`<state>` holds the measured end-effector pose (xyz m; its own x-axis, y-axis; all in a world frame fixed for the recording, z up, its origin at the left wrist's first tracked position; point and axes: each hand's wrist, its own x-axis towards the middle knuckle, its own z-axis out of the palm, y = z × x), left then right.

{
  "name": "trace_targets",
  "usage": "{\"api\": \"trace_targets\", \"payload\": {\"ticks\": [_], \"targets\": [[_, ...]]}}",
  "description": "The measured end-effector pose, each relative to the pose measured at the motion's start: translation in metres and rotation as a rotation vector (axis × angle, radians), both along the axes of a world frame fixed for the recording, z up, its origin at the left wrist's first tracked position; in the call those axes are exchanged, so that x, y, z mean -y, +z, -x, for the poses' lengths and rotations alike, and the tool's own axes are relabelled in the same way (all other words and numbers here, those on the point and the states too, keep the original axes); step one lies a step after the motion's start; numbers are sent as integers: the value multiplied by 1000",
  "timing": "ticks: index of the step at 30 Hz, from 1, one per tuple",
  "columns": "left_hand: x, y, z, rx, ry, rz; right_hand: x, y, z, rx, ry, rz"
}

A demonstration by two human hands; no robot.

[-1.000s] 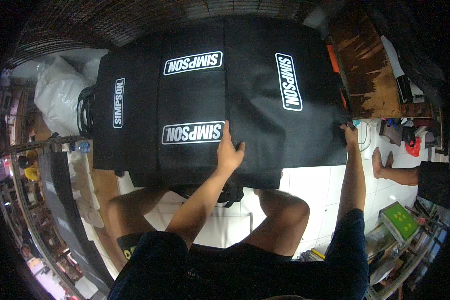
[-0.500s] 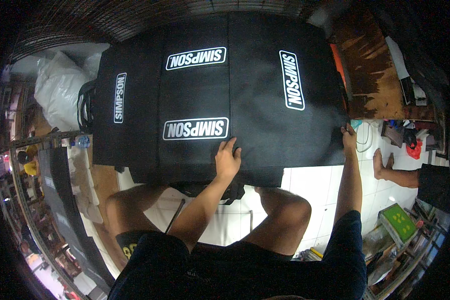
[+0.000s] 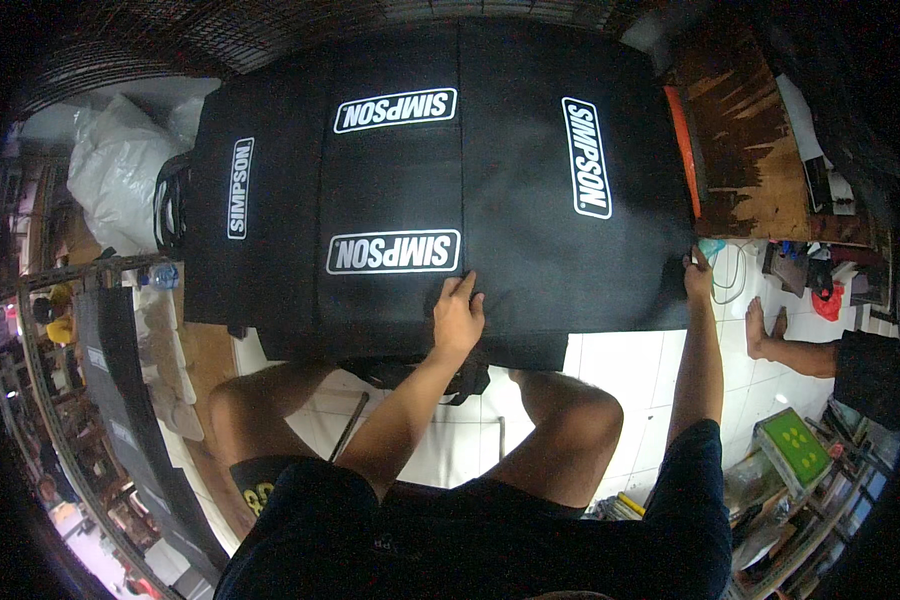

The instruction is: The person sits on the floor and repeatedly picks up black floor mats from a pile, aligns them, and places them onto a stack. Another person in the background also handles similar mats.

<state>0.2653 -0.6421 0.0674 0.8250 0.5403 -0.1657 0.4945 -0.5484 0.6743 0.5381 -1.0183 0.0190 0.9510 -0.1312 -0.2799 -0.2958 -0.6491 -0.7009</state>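
A wide black fabric panel (image 3: 560,270) lies spread in front of me, over another black layer that shows below its near edge. Boxed white printed labels (image 3: 395,252) mark several places on it. My left hand (image 3: 458,316) rests on the panel just below the lower middle label, fingers stretched out and thumb apart, near a vertical seam or fold. At the panel's right edge, my right hand (image 3: 699,276) has its fingers closed on the black fabric near the corner. The underside of the panel is hidden.
Left of the panel sits a white plastic bag (image 3: 120,185). A worn wooden board (image 3: 740,130) stands at the far right. Beyond my right arm are another person's bare foot and leg (image 3: 795,350). A green framed screen (image 3: 795,447) leans at the lower right.
The panel and its labels sit slightly higher in view, and more of an orange strip shows at its right edge. My left hand has barely shifted; my right hand stays at the edge.
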Motion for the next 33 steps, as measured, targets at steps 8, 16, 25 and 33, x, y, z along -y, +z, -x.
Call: {"api": "trace_targets", "payload": {"ticks": [8,16,25,33], "targets": [[-2,4,-3,27,-37,-14,21,-36,-5,85,20,80],[-1,0,-2,5,-41,-24,14,-32,-3,18,-37,-88],[-37,58,-5,107,-207,-346,-18,30,44,153,-246,31],[-186,307,-137,825,-237,-1082,-51,125,214,347,-270,-137]]}}
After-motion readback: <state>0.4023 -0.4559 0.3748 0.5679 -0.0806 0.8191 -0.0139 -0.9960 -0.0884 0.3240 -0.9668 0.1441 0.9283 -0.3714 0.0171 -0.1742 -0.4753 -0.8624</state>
